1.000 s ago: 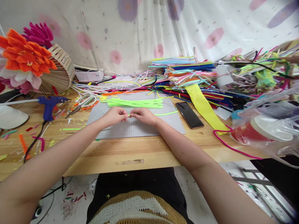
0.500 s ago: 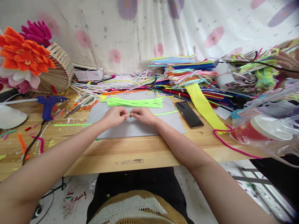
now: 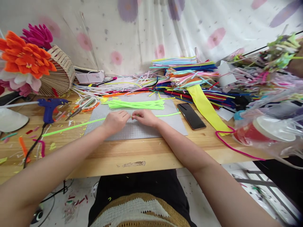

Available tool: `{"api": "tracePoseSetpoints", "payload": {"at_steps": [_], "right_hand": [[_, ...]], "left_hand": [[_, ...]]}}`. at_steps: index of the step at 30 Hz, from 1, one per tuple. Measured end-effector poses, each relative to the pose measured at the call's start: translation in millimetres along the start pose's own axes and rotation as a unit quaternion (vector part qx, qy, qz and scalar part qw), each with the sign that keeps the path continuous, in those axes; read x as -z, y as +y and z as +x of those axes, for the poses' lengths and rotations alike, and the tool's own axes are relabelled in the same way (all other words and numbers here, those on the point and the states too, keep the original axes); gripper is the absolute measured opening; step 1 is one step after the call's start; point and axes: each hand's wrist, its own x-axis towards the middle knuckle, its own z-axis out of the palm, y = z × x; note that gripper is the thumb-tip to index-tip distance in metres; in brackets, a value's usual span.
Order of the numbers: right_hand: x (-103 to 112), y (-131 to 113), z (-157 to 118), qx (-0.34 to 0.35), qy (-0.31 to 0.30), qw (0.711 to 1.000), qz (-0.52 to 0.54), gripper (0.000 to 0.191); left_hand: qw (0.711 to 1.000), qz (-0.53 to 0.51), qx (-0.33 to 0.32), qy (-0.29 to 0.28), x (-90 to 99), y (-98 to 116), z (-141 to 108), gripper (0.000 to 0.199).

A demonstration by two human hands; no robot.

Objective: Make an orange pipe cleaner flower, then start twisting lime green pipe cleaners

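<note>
My left hand [image 3: 116,122] is closed in a pinch on a lime-green pipe cleaner [image 3: 73,126], whose long end runs out to the left over the table. Fingertip to fingertip with it, my right hand [image 3: 145,118] pinches too, and a green pipe cleaner end [image 3: 168,114] sticks out to its right. Whether both ends belong to one stem is hidden by the fingers. Just beyond my hands a bundle of lime-green pipe cleaners [image 3: 136,104] lies across the grey cutting mat [image 3: 146,134].
A phone [image 3: 191,116] lies at the mat's right edge, near a yellow ribbon [image 3: 208,110]. To the left are scissors [image 3: 82,106], a blue glue gun [image 3: 49,108] and felt-like flowers [image 3: 27,58]. Another person's hand [image 3: 295,66] reaches among pipe cleaners at far right.
My left hand has turned over, knuckles now up, and the left-hand green end has swung from level to slanting. My right hand stays nearly still. The other person's hand has shifted, with a pale-green bunch beside it.
</note>
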Motion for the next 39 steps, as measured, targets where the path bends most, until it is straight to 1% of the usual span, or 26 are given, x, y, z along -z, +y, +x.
{"api": "tracePoseSetpoints", "payload": {"at_steps": [3, 5, 7, 9, 10, 11, 12, 13, 16, 20, 24, 26, 28, 30, 32, 36, 37, 39], "right_hand": [[3, 1, 0, 0.032, -0.004, 0.998, -0.056, 0.027], [4, 3, 0, 0.055, -0.004, 0.994, -0.096, 0.028], [4, 4, 0, 0.072, -0.004, 0.990, -0.124, 0.027], [2, 5, 0, 0.086, 0.000, 0.986, -0.139, 0.026], [2, 4, 0, 0.093, 0.003, 0.985, -0.144, 0.025], [2, 4, 0, 0.099, 0.004, 0.984, -0.150, 0.026], [3, 4, -1, 0.101, 0.004, 0.982, -0.157, 0.026], [4, 4, -1, 0.100, 0.001, 0.981, -0.166, 0.027], [10, 7, -2, 0.079, -0.013, 0.977, -0.196, 0.029], [16, 13, -3, 0.051, -0.016, 0.973, -0.224, 0.030], [14, 14, -3, 0.069, -0.021, 0.973, -0.218, 0.030], [15, 14, -4, 0.073, -0.021, 0.974, -0.215, 0.030], [19, 16, -6, 0.065, -0.015, 0.973, -0.221, 0.030], [27, 21, -8, 0.046, -0.006, 0.971, -0.233, 0.031], [37, 28, -11, 0.020, -0.003, 0.969, -0.245, 0.032], [53, 45, -16, -0.029, -0.001, 0.965, -0.262, 0.034], [55, 49, -17, -0.037, 0.000, 0.965, -0.261, 0.034], [57, 54, -18, -0.049, 0.002, 0.966, -0.254, 0.032]], "left_hand": [[0.994, -0.049, 0.093, -0.018, 1.1, -6, -1, 0.027], [0.980, -0.117, 0.148, -0.066, 2.4, -10, 1, 0.024], [0.948, -0.226, 0.183, -0.129, 3.2, -12, 4, 0.026], [0.902, -0.345, 0.197, -0.171, 2.7, -13, 9, 0.031], [0.881, -0.389, 0.199, -0.180, 1.8, -13, 11, 0.032], [0.868, -0.416, 0.200, -0.181, 0.6, -13, 13, 0.032], [0.864, -0.428, 0.199, -0.177, -0.8, -14, 14, 0.031], [0.867, -0.426, 0.194, -0.173, -2.2, -15, 15, 0.030], [0.891, -0.386, 0.192, -0.143, -4.3, -20, 13, 0.027], [0.913, -0.336, 0.203, -0.110, 0.9, -21, 9, 0.024], [0.929, -0.294, 0.207, -0.091, 7.8, -15, 6, 0.022], [0.935, -0.265, 0.222, -0.085, 9.5, -14, 4, 0.020], [0.938, -0.234, 0.245, -0.080, 10.3, -18, 0, 0.019], [0.935, -0.219, 0.264, -0.092, 11.0, -28, -5, 0.019], [0.926, -0.236, 0.265, -0.128, 13.5, -43, -10, 0.022], [0.900, -0.316, 0.221, -0.201, 27.1, -72, -18, 0.027], [0.893, -0.325, 0.226, -0.216, 31.6, -76, -22, 0.027], [0.879, -0.320, 0.259, -0.239, 39.1, -82, -32, 0.026]]}}
